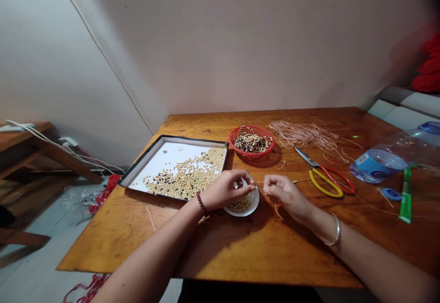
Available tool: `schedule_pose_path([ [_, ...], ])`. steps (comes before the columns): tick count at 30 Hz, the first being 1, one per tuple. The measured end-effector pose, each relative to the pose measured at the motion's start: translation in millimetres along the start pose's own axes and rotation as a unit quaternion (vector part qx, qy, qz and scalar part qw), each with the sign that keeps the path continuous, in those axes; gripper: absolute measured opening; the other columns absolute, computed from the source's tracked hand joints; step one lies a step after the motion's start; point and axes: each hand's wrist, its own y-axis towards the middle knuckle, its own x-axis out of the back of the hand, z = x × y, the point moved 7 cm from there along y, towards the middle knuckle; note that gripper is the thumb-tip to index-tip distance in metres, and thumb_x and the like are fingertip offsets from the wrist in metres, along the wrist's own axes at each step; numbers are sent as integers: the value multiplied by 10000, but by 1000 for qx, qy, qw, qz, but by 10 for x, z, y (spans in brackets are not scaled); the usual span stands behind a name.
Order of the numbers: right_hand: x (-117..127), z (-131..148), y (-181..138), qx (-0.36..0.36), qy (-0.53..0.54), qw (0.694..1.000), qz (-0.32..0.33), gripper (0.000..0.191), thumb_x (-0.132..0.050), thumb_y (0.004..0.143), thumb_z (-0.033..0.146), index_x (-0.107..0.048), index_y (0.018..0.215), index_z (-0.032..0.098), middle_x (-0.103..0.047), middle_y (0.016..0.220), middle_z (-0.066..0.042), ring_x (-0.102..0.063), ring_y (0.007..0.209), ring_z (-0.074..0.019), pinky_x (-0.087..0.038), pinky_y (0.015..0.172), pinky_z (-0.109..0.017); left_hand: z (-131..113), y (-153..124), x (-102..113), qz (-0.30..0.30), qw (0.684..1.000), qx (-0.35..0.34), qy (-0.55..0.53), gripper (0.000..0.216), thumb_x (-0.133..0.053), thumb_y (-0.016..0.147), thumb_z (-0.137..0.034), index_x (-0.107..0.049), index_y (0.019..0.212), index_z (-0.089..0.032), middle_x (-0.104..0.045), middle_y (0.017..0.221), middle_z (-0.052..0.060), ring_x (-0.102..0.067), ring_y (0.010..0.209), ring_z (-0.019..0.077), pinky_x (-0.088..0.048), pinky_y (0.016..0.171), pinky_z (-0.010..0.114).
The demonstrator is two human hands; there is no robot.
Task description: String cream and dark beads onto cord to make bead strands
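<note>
My left hand (231, 187) is over a small white bowl (255, 201) of pale beads (240, 204). Its thumb and index finger are pinched on what looks like a small bead, mostly hidden by the fingertips. Just right of the bowl, my right hand (286, 195) is closed on a thin beige cord (260, 182), whose end reaches the left fingertips. Behind the right hand the cord runs on across the table, with a few beads threaded on it (294, 181).
A black-rimmed tray (137, 163) of loose pale and dark beads lies left. Behind stands a red basket (252, 155) of strung beads. To the right are a pink cord heap (305, 134), scissors (325, 181), a plastic bottle (378, 165), a blue cap (392, 194) and a green packet (406, 200).
</note>
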Motion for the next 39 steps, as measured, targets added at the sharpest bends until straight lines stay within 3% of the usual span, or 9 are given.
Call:
schedule_pose_path([
  [6, 34, 10, -3, 23, 0, 999, -24, 203, -570, 678, 300, -442, 575, 181, -297, 456, 87, -211, 416, -47, -142, 403, -197, 75, 27, 115, -76, 994, 35, -65, 212, -578, 843, -336, -635, 894, -138, -661, 884, 65, -587, 785, 137, -462, 708, 263],
  [21, 15, 120, -19, 52, -78, 995, -32, 225, -557, 684, 336, -448, 561, 182, -344, 489, 62, -262, 458, -67, -206, 441, -218, 113, 44, 72, -77, 986, 45, -141, 172, -641, 792, -261, -534, 866, -149, -590, 846, 25, -561, 737, 106, -459, 671, 248],
  [39, 57, 87, -28, 83, -139, 985, -56, 232, -533, 729, 314, -428, 567, 186, -365, 536, 38, -325, 526, -96, -268, 484, -222, 114, 38, 47, -73, 981, 55, -171, 253, -650, 774, -289, -425, 808, -177, -617, 856, 22, -570, 736, 107, -456, 655, 250],
])
